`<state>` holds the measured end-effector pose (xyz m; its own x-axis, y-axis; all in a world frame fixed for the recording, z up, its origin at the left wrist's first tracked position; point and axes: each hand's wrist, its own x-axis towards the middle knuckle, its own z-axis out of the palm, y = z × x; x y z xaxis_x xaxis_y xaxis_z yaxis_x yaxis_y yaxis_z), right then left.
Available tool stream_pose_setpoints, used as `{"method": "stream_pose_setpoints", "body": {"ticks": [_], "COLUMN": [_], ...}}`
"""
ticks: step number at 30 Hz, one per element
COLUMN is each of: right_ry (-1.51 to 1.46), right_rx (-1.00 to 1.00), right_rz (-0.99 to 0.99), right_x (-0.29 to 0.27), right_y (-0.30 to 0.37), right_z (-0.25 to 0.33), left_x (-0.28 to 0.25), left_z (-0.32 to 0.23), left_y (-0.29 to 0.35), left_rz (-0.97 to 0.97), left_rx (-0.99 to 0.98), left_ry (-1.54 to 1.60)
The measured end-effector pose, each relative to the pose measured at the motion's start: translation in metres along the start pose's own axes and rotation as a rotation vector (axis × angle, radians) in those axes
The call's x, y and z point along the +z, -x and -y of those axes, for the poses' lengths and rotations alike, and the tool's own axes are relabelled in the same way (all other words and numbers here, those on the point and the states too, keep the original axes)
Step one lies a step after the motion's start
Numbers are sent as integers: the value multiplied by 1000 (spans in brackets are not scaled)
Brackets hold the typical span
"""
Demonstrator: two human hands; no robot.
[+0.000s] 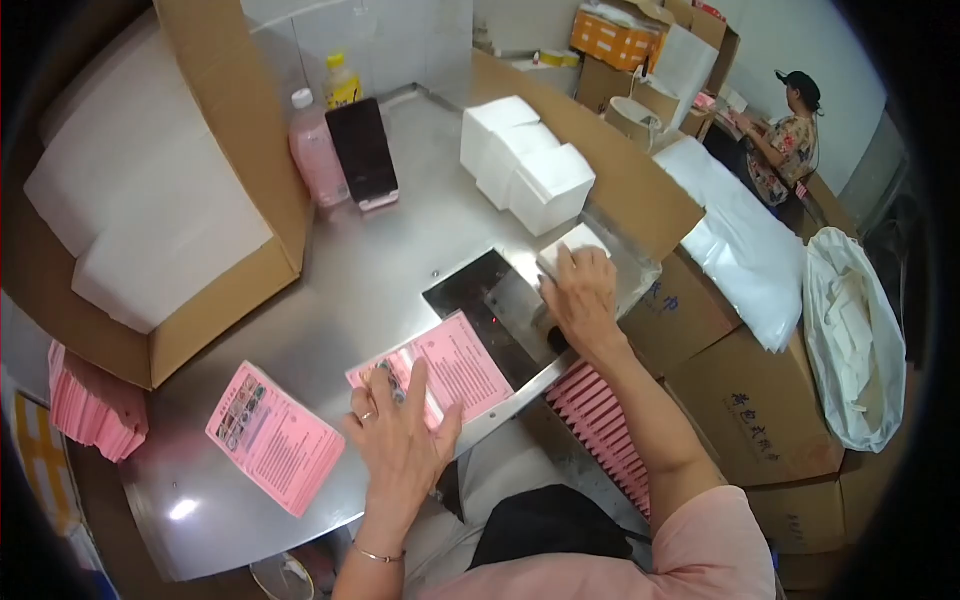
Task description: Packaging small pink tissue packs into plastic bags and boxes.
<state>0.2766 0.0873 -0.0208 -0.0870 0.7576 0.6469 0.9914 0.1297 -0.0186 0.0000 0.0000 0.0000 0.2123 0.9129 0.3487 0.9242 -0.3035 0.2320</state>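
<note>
My left hand (400, 435), with a ring and a bracelet, lies over a pink printed packet (475, 365) at the table's front edge. Its fingers are spread and touch the packet; a pale strip shows beneath them. My right hand (583, 300) reaches farther out, its fingers closed over a small stack of white tissues (578, 243). The thumb side is partly hidden. Between the hands is a dark rectangular opening (470, 290) with a small red light in it. To the left lies a pile of pink printed packets (275, 438).
White tissue blocks (525, 165) stand at the back. An open carton (225, 300) of white stacks is at left, near pink sheets (95, 410). A phone (362, 150) leans on a pink bottle (318, 155). Right are cartons (750, 400) and a white bag (855, 340); another person (785, 140) sits beyond.
</note>
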Motion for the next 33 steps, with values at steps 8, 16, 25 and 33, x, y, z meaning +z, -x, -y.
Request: {"method": "stream_pose_setpoints", "body": {"ticks": [8,16,25,33], "right_ry": [-92,-339,-462,-408], "right_rx": [111,29,-473,178], "right_rz": [26,-75,238,812], "right_x": [8,-8,-10,19], "right_y": [-5,1,25,-5], "right_z": [-30,-15,113,62], "left_x": [-17,6,-8,-42], "left_z": [-6,-7,-17,33], "left_y": [-5,0,2,26], "left_rz": [-16,30,37,-38], "left_rx": [113,209,188,110], "left_ry": [9,168,414,216]}}
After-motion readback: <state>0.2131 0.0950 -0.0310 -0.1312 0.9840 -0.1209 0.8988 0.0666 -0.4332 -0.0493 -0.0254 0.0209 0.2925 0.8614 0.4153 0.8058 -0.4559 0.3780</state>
